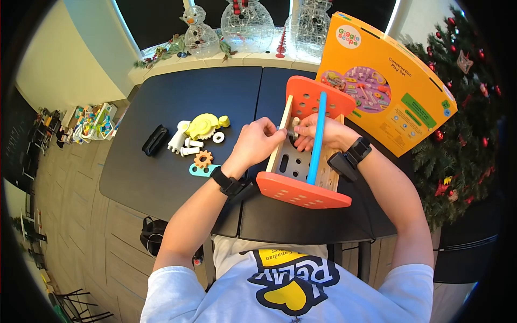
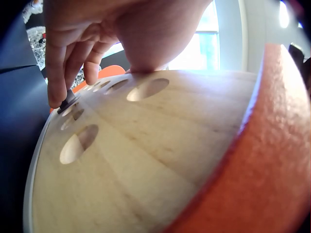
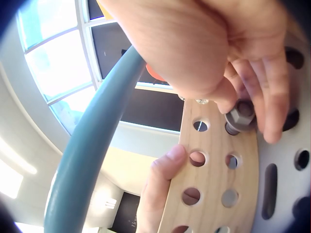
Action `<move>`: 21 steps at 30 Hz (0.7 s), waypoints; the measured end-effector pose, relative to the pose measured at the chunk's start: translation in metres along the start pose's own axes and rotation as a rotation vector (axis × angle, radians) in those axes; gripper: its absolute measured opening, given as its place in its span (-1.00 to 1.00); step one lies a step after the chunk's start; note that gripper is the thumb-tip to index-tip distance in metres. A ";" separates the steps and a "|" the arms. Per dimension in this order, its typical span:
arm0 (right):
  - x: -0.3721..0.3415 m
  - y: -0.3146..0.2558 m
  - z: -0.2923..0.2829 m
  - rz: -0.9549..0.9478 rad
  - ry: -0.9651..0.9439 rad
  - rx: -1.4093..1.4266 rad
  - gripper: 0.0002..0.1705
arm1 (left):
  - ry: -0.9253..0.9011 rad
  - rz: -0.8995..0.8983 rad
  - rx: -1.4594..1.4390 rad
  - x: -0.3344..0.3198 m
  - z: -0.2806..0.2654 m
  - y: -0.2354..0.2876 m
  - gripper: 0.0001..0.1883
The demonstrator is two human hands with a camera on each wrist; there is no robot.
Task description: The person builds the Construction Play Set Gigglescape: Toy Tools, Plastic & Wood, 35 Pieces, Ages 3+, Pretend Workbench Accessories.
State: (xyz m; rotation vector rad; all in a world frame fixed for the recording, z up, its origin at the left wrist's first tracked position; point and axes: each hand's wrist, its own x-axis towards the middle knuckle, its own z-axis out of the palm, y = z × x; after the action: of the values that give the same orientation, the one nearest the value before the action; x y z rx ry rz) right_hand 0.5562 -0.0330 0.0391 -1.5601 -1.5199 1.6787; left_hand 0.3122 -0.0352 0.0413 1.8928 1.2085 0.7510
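A toy toolbox with orange-red end panels [image 1: 304,197], wooden sides [image 3: 214,179] and a blue handle [image 1: 318,137] stands on the table. Inside it, my right hand [image 1: 326,133] pinches a grey hex bolt [image 3: 241,114] between thumb and fingers, its shank at a hole of the wooden side. From outside, my left hand [image 1: 256,142] grips that same side. Its thumb lies on the upper edge, and a fingertip touches a dark grey piece [image 2: 68,102] on the outer face. A cream peg [image 1: 296,122] shows beside my right fingers.
Left on the black table [image 1: 134,177] lie a yellow helmet-shaped piece [image 1: 202,125], cream bolts [image 1: 189,151], a white ring [image 1: 218,137], an orange gear [image 1: 203,159], a teal strip [image 1: 201,170] and a black case [image 1: 155,140]. An orange box [image 1: 388,81] stands behind the toolbox.
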 end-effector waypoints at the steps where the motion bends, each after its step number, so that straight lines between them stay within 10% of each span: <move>1: 0.001 0.000 0.000 -0.005 -0.001 -0.015 -0.48 | 0.000 0.002 0.000 0.000 0.000 0.000 -0.55; 21: 0.002 -0.007 0.006 0.113 -0.005 0.029 -0.36 | -0.012 -0.011 0.006 -0.001 -0.002 0.004 -0.57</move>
State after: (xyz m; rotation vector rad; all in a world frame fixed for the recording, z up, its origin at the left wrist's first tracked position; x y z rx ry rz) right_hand 0.5475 -0.0314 0.0428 -1.6556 -1.4280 1.7585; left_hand 0.3120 -0.0368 0.0456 1.8914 1.2138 0.7300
